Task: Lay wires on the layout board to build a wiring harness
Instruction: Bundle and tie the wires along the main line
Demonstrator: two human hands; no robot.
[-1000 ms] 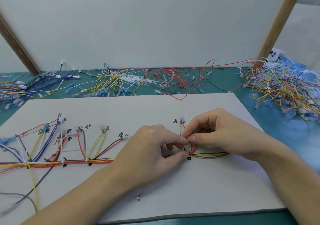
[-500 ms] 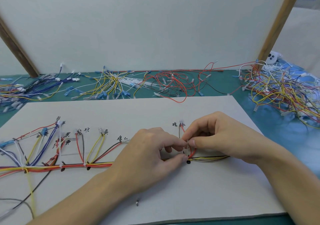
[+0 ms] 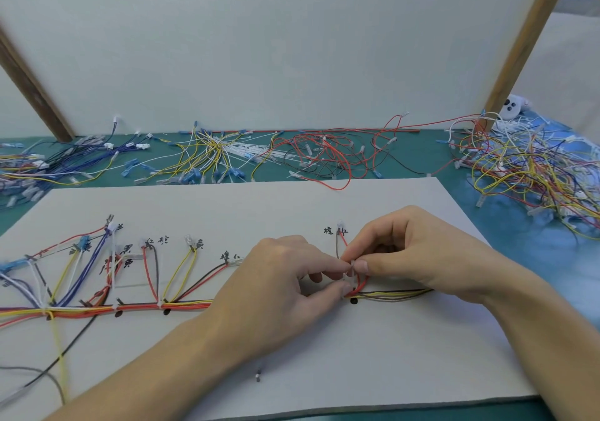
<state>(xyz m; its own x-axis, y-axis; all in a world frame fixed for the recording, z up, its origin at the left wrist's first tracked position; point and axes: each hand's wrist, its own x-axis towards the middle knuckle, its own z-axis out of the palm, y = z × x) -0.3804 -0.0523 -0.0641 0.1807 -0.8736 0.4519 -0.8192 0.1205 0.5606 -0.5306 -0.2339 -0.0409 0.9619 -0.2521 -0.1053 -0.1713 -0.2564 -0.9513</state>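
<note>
The wire bundle ran left to right across the layout board. At the branch marked by handwritten characters, a red and a brown wire rose away from the trunk, just above the fingertips. Both hands met at that junction.

The left hand had its fingers curled, thumb and forefinger pinching something small and pale, probably a tie or tape, directly at the fingertips; what it was exactly could not be told. The right hand was likewise curled, thumb and forefinger pinching the same spot from the other side, with the red loop just beneath them. Judgement: the hands held the branch tight against the trunk so it could be bound at the black mark just below the fingers.

Left of the left hand: finished branches, tied at intervals. Right of the right hand: the trunk continued briefly.

Beyond the fingers, past the board's far edge, loose wires lay sorted by colour on the green mat; a tangled heap sat far right. A small metal piece lay near the left wrist.
</note>
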